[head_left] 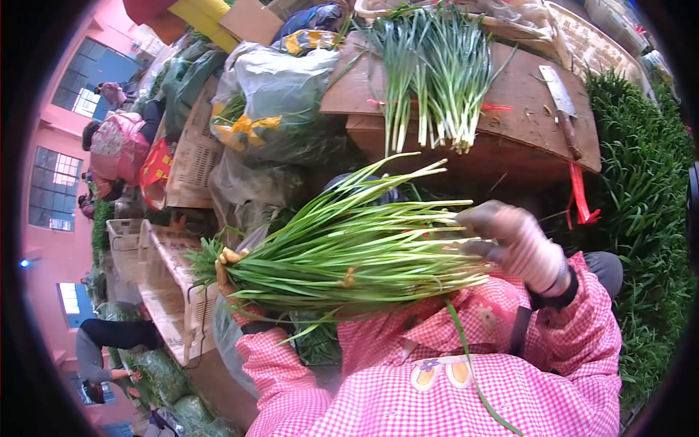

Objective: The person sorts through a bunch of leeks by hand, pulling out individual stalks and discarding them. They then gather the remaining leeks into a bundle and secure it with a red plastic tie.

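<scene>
A large loose bunch of garlic chives (pixel 364 251) lies across my front, pale stem ends to the right. At its leafy end, my left hand (pixel 231 280) is closed round the leaves, with its fingertips showing on top. My right hand (pixel 518 242), in a dirty, light-coloured glove, is at the stem ends; its fingers are blurred, and whether they grip any stems cannot be made out. One loose chive leaf (pixel 477 364) hangs down over my pink checked apron (pixel 444 393).
Ahead, a brown board (pixel 510 138) bears laid-out chives (pixel 433 76) and a cleaver (pixel 559 102). Red ties (pixel 580 193) hang from its edge. Heaped greens (pixel 637 218) lie right. Plastic crates (pixel 171 291) and a plastic-wrapped bundle (pixel 280 95) stand left. Other people (pixel 120 146) are farther left.
</scene>
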